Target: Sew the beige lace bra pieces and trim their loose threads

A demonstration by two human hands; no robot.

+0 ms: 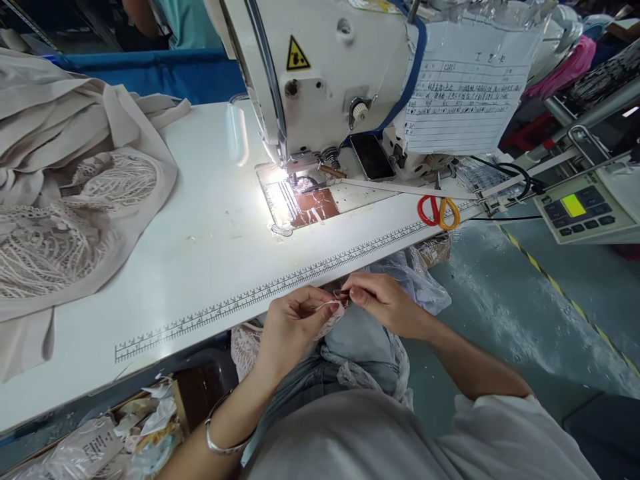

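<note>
My left hand (293, 327) pinches the edge of a pale pink lace piece (330, 319) over my lap, just in front of the table edge. Close against it, my right hand (387, 303) is closed on a small dark metal tool (342, 293), perhaps thread snips; the fingers hide most of it. The tool's end is at the lace by my left fingertips. More lace (246, 347) hangs down over my legs. Beyond my hands stands a white sewing machine (320, 73), its lamp lit over the needle plate.
A heap of beige lace-trimmed fabric (115, 127) covers the table's left side. A printed ruler (270, 288) runs along the front edge. Red-and-orange-handled scissors (439, 212), a phone (373, 157) and a control panel (580, 207) are to the right. Scraps fill a box (150, 420) below.
</note>
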